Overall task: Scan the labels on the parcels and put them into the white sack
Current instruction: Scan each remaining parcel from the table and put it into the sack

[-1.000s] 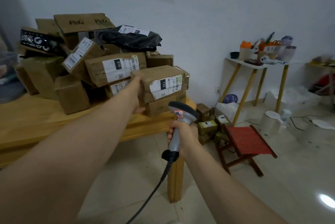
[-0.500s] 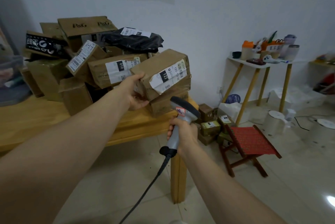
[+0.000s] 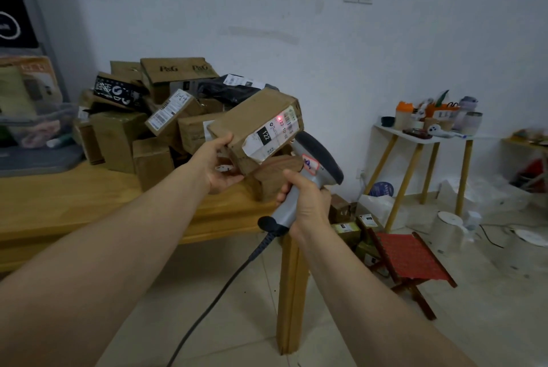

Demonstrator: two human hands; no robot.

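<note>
Wooden table (image 3: 74, 197) corner, parcel (image 3: 249, 123) held up for scanning.
Left hand (image 3: 219, 167) pinches its end; right hand (image 3: 305, 203) wraps the scanner (image 3: 318, 156). Tilted, peeling label (image 3: 271, 138) may misread.

One wide-angle camera on the head looks forward and down along both forearms, near the left hand (image 3: 221, 166) and right hand (image 3: 307, 205), bench (image 3: 59, 206) beyond.

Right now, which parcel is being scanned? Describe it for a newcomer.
Start at the wooden table piled with brown cardboard parcels. At the pile's right end, the left hand holds one tilted brown cardboard box in the air, beside the grey handheld scanner. It alone is off the table, a red dot on its white label marked 122.
</note>
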